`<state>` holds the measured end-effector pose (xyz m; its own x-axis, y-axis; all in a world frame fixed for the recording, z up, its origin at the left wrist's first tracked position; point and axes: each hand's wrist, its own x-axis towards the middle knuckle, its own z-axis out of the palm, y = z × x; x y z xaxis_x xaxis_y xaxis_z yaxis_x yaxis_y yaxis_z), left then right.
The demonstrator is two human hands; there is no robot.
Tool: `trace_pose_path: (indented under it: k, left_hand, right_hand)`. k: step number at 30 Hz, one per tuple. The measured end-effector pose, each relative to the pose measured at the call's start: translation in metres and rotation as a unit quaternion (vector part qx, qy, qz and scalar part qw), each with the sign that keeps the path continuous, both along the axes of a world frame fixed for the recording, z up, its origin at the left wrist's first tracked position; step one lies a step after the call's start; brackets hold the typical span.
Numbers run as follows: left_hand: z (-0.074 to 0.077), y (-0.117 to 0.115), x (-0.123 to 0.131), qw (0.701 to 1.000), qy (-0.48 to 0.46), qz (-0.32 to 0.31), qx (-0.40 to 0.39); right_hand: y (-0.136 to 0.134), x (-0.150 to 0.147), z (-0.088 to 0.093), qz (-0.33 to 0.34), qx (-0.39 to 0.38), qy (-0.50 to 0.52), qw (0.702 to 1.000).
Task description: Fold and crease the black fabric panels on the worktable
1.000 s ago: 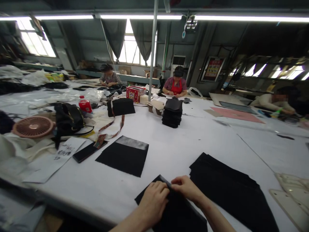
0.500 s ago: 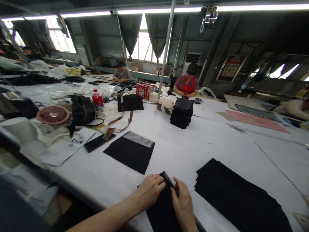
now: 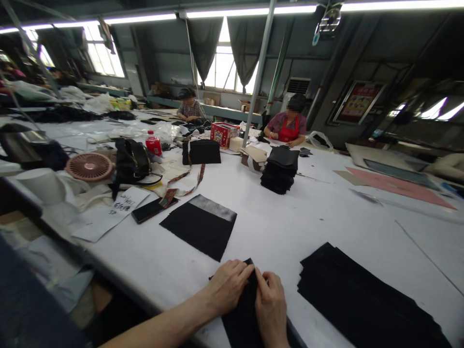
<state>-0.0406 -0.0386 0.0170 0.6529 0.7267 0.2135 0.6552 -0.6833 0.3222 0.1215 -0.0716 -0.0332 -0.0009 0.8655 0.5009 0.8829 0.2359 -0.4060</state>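
Note:
Close to the table's near edge lies a black sheet of fabric or leather, partly covered by my hands. My left hand presses on its far end with bent fingers. My right hand pinches the sheet's right edge, its fingertips almost meeting those of the left. What lies under the fingertips is hidden. A second black piece with a greyish, shiny strip along its far side lies flat ahead and to the left. A stack of black sheets spreads out on the right.
On the left are a phone, paper with handwriting, a pink fan and a black bag. A pile of black pieces stands beyond, near a pole. Two people sit across the white table.
My right hand has closed in toward the left, its fingers now at the sheet's far end instead of spread along its edge. The whole view has shifted slightly.

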Motion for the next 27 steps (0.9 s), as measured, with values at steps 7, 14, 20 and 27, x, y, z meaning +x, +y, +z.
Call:
trace_pose_path:
  k: [7, 14, 20, 27]
  left_hand:
    - [-0.005, 0.006, 0.004, 1.0, 0.024, 0.006, 0.02]
    - [-0.008, 0.006, 0.003, 0.999, -0.002, 0.029, 0.014]
    - [-0.012, 0.006, 0.003, 0.999, -0.016, 0.042, 0.006]
    - [-0.012, 0.005, 0.003, 0.998, -0.028, 0.048, -0.001]
  right_hand:
    - [-0.002, -0.001, -0.003, 0.039, 0.046, -0.075, 0.995]
    - [-0.003, -0.002, -0.008, 0.048, 0.041, -0.097, 0.993]
    - [-0.001, -0.002, -0.009, 0.043, 0.045, -0.114, 0.992]
    - [-0.001, -0.003, -0.009, 0.041, 0.054, -0.139, 0.988]
